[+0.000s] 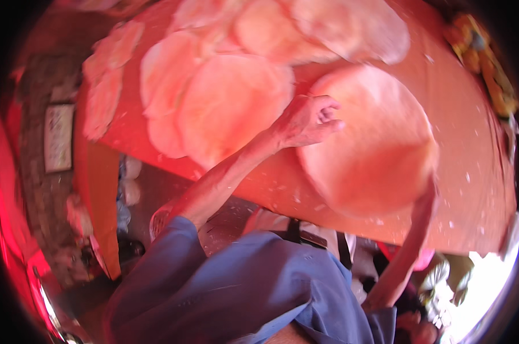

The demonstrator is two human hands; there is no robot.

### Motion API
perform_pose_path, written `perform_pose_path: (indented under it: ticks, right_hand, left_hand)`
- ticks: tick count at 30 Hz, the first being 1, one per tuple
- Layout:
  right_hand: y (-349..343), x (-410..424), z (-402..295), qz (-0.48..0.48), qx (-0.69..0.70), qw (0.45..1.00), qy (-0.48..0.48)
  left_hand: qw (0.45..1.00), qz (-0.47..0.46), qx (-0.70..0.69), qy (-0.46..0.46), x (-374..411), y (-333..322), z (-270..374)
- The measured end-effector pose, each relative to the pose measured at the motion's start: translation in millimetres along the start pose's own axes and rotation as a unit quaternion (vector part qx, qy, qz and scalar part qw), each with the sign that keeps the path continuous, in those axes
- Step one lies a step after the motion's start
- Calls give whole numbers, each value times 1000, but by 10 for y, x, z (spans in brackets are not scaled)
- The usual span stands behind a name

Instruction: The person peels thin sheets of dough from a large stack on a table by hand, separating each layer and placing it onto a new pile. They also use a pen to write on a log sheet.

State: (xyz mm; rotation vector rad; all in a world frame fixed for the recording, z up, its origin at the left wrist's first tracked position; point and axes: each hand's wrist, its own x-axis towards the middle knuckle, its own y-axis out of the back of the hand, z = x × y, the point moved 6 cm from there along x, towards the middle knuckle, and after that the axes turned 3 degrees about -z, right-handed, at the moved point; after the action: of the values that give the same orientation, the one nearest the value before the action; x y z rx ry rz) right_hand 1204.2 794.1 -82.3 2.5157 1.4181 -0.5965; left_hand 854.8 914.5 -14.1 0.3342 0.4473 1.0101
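Observation:
A large, thin, round flatbread [371, 137] lies before me, partly lifted at its right side, over a cloth-covered table. My left hand [313, 118] is above its left edge with the fingers curled; nothing shows clearly between them. My right hand [430, 185] is at the flatbread's lower right edge, its fingers mostly hidden by the bread, so the grip cannot be made out. Just left of my left hand lies another round flatbread [238, 103], overlapping more of them. Further flatbreads [354, 26] spread along the far side.
Folded flatbreads [109, 81] lie at the table's left end. Yellow packaging [478, 60] stands along the far right edge. Small pale flakes dot the red-orange tablecloth [465, 142]. A framed sign with writing [59, 137] and several pale bundles are beyond the table at left.

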Motion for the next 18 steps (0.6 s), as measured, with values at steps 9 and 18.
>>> perform_pose_path:
  ticks: [9,18]
  right_hand:
    - [-369,-14,-84,-94,38,993,-53]
    - [-350,-57,76,-103,131,984,-56]
  left_hand:
    - [987,-124,-104,11,411,-1517,620]
    - [966,-63,-249,-8,428,-1503,276]
